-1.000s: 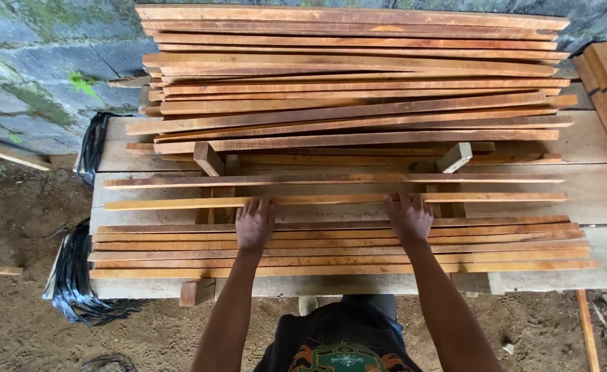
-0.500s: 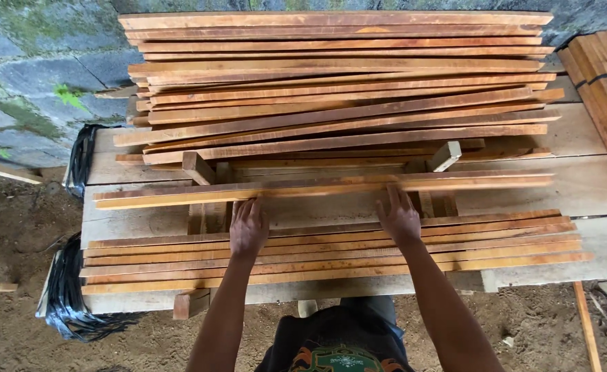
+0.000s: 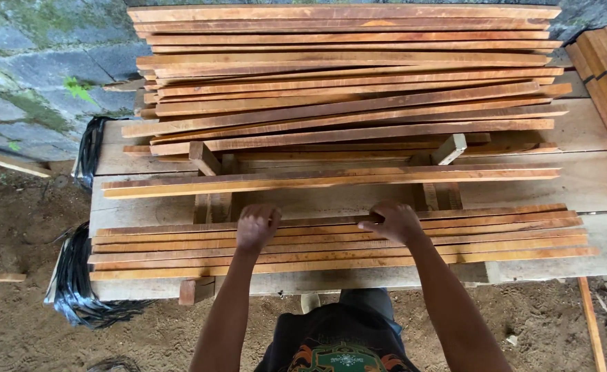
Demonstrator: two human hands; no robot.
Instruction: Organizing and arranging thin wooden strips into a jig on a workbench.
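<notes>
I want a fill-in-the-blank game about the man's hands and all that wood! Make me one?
1. Both hands, the left hand and the right hand, rest on the near row of thin wooden ____.
2. Two slats lie apart from the rest, between the near row and the big ____ at the back.
3. The black straps hang off the ____ end of the workbench.

Missing words: slats; pile; left

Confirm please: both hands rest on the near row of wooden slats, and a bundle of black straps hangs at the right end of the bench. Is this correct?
Not quite. The head view shows the black straps at the left end of the bench, not the right. Both the left hand and right hand do rest on the near slats.
</notes>
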